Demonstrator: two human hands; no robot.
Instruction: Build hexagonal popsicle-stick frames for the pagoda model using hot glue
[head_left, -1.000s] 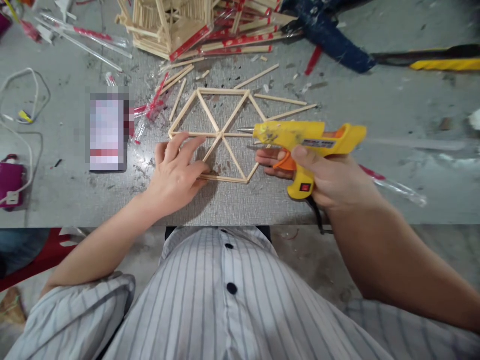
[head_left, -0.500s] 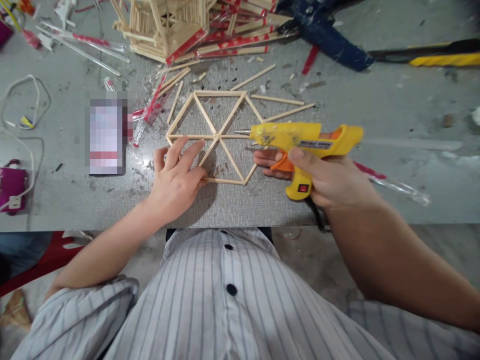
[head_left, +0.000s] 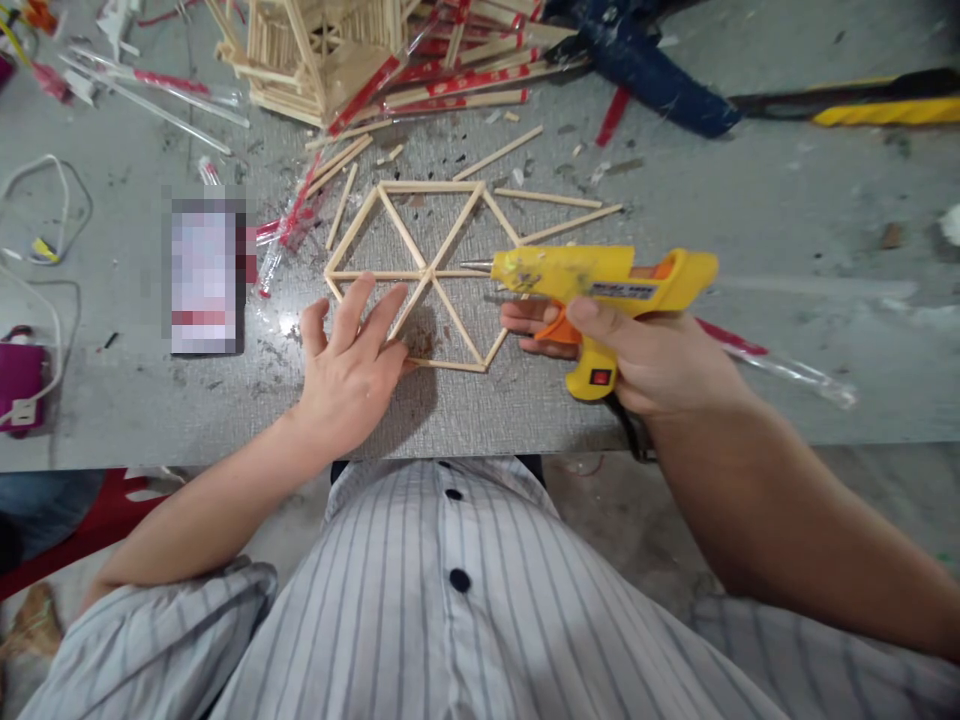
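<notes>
The left hand's (head_left: 349, 380) fingers (head_left: 351, 315) are spreading in a loose fan over the near left part of a stick frame (head_left: 427, 272); their undersides are hidden, so whether they are pinching a stick cannot be told. The right hand (head_left: 645, 360) is wrapping around the grip of a yellow plastic glue gun (head_left: 562, 268), its fingers lying by the orange trigger (head_left: 555, 328). The tapered metal nozzle (head_left: 476, 266) is pointing left, just beside the hub and over the right-hand spoke. Flat on the table (head_left: 787, 340), between the hands, the frame is forming a six-sided wheel of pale, slender wood, its spokes meeting at the middle; the gun is covering part of its right side.

Beyond it, loose sticks (head_left: 499, 152) are lying about, and crinkled clear wrappers (head_left: 292, 222) with red bands are gleaming. Farther off, a boxy stick structure (head_left: 289, 65) is standing beside a dark blue tool (head_left: 652, 80). A pixelated phone (head_left: 204, 280) is lying to the left, near a white cable (head_left: 60, 340). The grey tabletop is showing a fine woven-looking texture, scattered with scraps. Below its edge, a red chair (head_left: 112, 515) is standing on a dull floor (head_left: 592, 500).
</notes>
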